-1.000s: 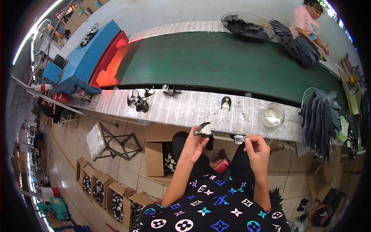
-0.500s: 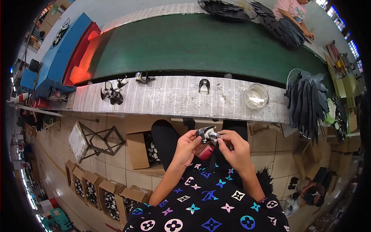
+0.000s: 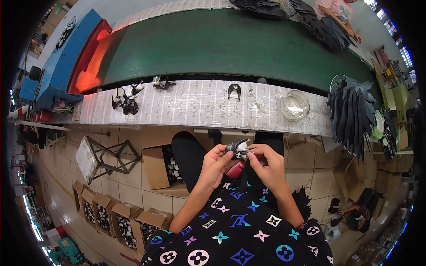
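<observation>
Over my lap, both hands hold one small cupped piece (image 3: 237,147), glossy black outside and white inside, much like a shoe heel in a black covering. My left hand (image 3: 216,164) closes on its left side, thumb in front. With thumb and forefinger, my right hand (image 3: 267,165) pinches the right edge of the piece; the fingers partly hide what lies between them. On the wrapped ledge ahead stands a similar black-and-white piece (image 3: 234,91). A cluster of such pieces (image 3: 125,102) lies farther left, with another black-and-white piece (image 3: 163,83) behind it.
A clear round bowl (image 3: 294,105) sits on the ledge (image 3: 195,108), beside hanging dark strips (image 3: 355,117). Beyond runs a green conveyor belt (image 3: 222,48) from a blue machine (image 3: 57,57). Cardboard boxes (image 3: 116,208) of pieces and a stool (image 3: 86,160) stand left; a co-worker (image 3: 335,11) is far right.
My view has shifted slightly. The piece has turned a little between my hands, and my right fingers have moved along its right edge. Both hands keep their hold.
</observation>
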The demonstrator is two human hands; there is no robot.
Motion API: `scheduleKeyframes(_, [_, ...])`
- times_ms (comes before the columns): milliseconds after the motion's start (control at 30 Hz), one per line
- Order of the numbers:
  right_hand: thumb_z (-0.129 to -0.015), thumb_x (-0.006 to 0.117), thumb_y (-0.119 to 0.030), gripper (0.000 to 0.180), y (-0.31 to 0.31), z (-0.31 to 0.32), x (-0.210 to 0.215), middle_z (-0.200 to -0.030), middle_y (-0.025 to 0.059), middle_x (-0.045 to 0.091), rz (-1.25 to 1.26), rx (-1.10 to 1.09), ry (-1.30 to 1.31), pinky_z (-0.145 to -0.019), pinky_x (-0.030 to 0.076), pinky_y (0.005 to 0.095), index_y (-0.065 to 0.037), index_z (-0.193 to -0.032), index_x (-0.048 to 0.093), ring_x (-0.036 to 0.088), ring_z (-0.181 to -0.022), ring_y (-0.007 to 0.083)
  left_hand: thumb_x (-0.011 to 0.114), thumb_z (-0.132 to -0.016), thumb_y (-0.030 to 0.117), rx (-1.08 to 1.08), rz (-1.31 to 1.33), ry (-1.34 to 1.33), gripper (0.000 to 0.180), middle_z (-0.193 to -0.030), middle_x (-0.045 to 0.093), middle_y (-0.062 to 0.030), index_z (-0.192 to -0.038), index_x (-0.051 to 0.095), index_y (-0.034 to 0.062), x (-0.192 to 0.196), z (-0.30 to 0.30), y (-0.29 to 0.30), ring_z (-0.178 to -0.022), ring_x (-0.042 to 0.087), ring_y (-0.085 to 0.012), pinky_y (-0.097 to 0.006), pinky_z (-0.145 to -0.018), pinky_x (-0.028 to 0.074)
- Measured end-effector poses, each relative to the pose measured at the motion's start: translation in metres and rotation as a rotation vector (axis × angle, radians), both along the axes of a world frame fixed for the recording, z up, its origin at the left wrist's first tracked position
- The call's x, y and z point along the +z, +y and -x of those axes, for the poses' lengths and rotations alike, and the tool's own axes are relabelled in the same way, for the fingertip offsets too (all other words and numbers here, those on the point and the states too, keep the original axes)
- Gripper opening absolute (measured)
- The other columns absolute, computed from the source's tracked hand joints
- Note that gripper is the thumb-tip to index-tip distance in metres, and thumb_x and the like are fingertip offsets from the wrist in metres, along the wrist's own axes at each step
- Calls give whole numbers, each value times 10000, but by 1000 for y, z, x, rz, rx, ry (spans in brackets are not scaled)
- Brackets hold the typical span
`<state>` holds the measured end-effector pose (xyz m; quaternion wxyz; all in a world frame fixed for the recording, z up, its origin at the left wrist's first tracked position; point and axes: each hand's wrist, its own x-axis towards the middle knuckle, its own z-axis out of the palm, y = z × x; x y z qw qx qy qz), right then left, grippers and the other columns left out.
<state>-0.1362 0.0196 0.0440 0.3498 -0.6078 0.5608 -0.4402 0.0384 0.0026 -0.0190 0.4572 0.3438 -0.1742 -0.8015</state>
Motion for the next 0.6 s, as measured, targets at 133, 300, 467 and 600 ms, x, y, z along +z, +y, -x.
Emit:
scheduleKeyframes(133, [-891,627,-41,75,1,4,-5,-982,83,671,-94,24,-192,-571,439,194,23,-908,592,538,-659,49,589,-935,103,-6,32,-11,197,-1037,642,-92,-1094,548,-5,-3,-2,1,-963,644,-165,-318,-859,562])
scheduleKeyframes(300, [-900,612,-31,66,1,9,-3,-984,102,667,-144,37,-434,-611,474,200,27,-919,586,578,-698,68,596,-924,72,15,18,-2,164,-1023,637,-95,-1063,546,-1,-4,-5,2,-939,649,-170,-327,-854,564])
scheduleKeyframes(467, [-885,632,-33,82,-4,16,-5,-966,84,672,-52,-7,-278,-615,493,216,32,-910,588,598,-705,65,602,-913,35,28,-2,4,139,-1008,634,-96,-1034,543,3,-3,-4,4,-911,653,-172,-333,-840,568])
scheduleKeyframes(600, [-873,635,-30,67,-8,13,4,-986,84,670,-28,36,-5,-567,437,192,18,-898,595,544,-645,55,622,-898,30,27,4,-12,153,-1001,637,-87,-1031,549,11,-3,-5,5,-909,651,-161,-311,-826,567])
